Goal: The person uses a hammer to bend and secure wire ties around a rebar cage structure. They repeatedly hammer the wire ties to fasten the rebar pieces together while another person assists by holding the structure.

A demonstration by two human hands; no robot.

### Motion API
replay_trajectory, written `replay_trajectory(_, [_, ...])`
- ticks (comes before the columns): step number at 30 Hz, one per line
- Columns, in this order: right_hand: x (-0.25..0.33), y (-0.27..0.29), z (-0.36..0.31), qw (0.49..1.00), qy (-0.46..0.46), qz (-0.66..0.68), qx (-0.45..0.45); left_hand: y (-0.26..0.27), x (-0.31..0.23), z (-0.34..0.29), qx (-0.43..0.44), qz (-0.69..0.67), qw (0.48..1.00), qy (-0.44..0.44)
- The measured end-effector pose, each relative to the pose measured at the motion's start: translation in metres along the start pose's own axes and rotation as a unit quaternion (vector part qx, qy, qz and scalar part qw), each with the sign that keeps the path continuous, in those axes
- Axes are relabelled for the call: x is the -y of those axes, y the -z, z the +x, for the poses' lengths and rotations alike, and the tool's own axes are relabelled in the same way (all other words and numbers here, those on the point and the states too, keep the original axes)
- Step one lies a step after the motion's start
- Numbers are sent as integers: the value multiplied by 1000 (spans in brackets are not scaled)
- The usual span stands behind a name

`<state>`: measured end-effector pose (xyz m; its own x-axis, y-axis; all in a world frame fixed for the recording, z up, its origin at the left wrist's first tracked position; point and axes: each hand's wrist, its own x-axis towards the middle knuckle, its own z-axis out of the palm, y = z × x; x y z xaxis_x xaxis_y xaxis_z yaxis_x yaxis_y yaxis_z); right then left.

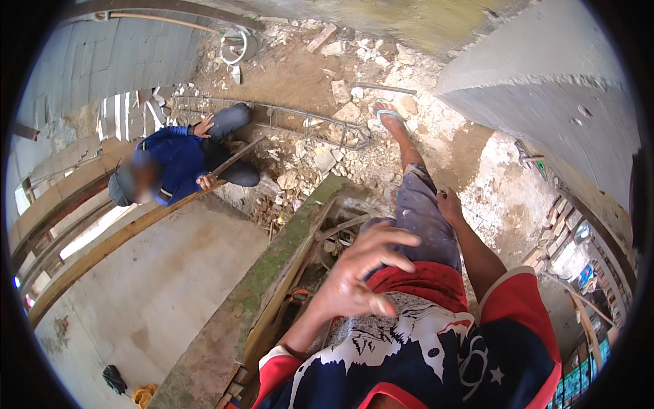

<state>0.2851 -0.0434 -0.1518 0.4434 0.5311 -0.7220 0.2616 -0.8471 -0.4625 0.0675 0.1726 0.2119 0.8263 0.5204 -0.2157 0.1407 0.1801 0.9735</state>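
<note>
My left hand point(364, 273) is raised in front of my body, fingers spread and slightly curved, with nothing in it. Below and behind it is a long board point(252, 300) with a green, worn top. My right hand point(447, 204) hangs low beside my trouser leg point(426, 211), near the knee. It is small and dark in the view, and I cannot make out its fingers or anything in them. Under my sandalled foot point(392, 117) lies broken rubble point(347, 112).
A person point(174, 160) in blue sits at the left, one hand on a wooden beam point(136, 238). A steel rebar cage point(272, 117) lies across the rubble. A bucket point(238, 46) stands at the back. Grey walls point(545, 88) rise at right; bricks point(558, 228) are stacked there.
</note>
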Motion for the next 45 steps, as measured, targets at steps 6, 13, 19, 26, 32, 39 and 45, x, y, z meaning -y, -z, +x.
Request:
replay_trajectory(6, [11,-1,-5,1000,-16,-7,1,-7,47,-55,-120,71,970,197])
replay_trajectory(13, [-7,-10,2,1000,-14,-5,2,-14,107,-102,-142,133,927,322])
replay_trajectory(19, [-4,-11,1,1000,-16,-2,2,-18,132,-134,-155,145,896,389])
replay_trajectory(26, [-7,-12,3,1000,-14,-1,8,-23,150,-158,-220,109,875,417])
replay_trajectory(32, [-7,-15,1,1000,-4,3,-2,-21,178,-188,-225,139,865,426])
replay_trajectory(39, [-9,-17,4,1000,-10,-1,-2,-29,185,-201,-258,106,851,445])
replay_trajectory(45, [-4,-16,2,1000,-3,1,3,-30,195,-213,-270,77,850,446])
